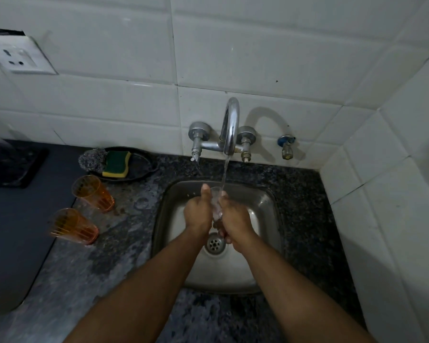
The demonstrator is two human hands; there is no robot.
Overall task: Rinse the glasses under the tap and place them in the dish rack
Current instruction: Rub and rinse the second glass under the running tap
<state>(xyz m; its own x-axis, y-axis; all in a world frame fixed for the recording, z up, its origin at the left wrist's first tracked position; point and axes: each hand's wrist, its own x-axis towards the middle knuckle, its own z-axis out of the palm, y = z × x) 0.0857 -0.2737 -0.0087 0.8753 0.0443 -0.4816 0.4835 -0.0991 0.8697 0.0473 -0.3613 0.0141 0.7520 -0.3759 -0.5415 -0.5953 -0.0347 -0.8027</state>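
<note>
A clear glass is gripped between the left hand and right hand under the tap stream, above the sink; its outline is largely hidden. Two orange glasses are seen leftward; no writing is readable

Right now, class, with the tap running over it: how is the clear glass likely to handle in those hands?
Probably slippery: water streams over the clear glass. Likely fragile if it really is glass, with the steel sink below. Both the left hand and right hand grip it, which should steady it.
</note>
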